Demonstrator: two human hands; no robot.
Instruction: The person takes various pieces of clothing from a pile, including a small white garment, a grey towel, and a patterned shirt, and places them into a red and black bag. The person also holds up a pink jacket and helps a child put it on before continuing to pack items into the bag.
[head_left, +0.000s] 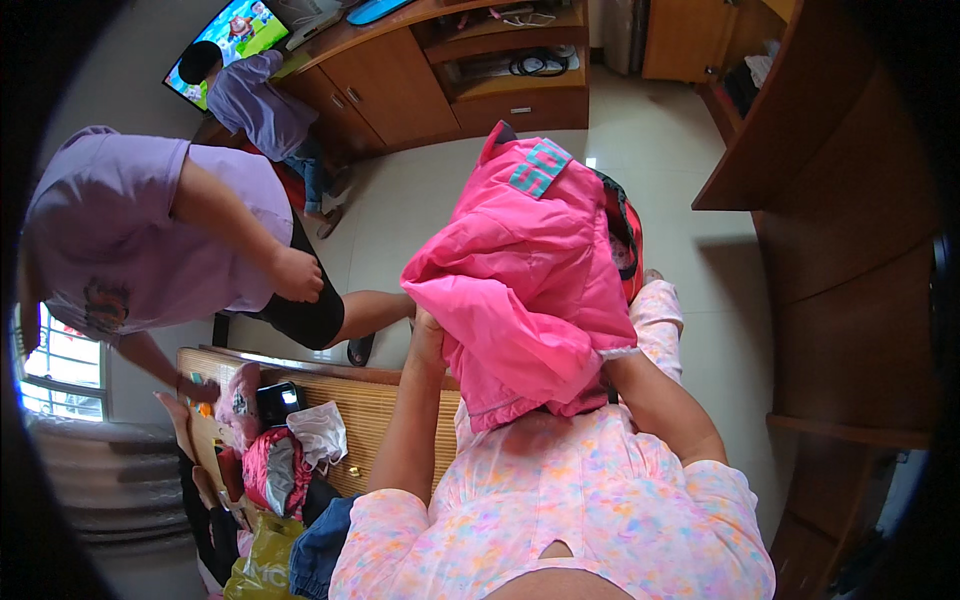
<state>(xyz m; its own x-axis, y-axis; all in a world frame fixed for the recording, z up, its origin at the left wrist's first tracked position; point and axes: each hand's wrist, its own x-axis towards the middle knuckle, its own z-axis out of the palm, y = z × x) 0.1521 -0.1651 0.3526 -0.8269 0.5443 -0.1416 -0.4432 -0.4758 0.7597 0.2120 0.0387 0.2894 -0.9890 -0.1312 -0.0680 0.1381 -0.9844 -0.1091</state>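
A bright pink padded jacket (525, 277) with a teal patch is held up in front of me, above my lap. My left hand (429, 334) grips its left side, with the fingers partly behind the fabric. My right hand is hidden under or inside the jacket near its lower right edge; only the forearm shows, by a white-trimmed edge. Behind the jacket, on the right, part of a red and black bag (630, 240) shows near my leg.
A person in a lilac shirt (165, 217) leans over the slatted bench (360, 420), which holds clothes, a white face mask (319, 435) and a yellow plastic bag (262, 559). Another person (262, 105) stands at a wooden cabinet (397, 90) by a screen. Wooden furniture (847, 300) stands right.
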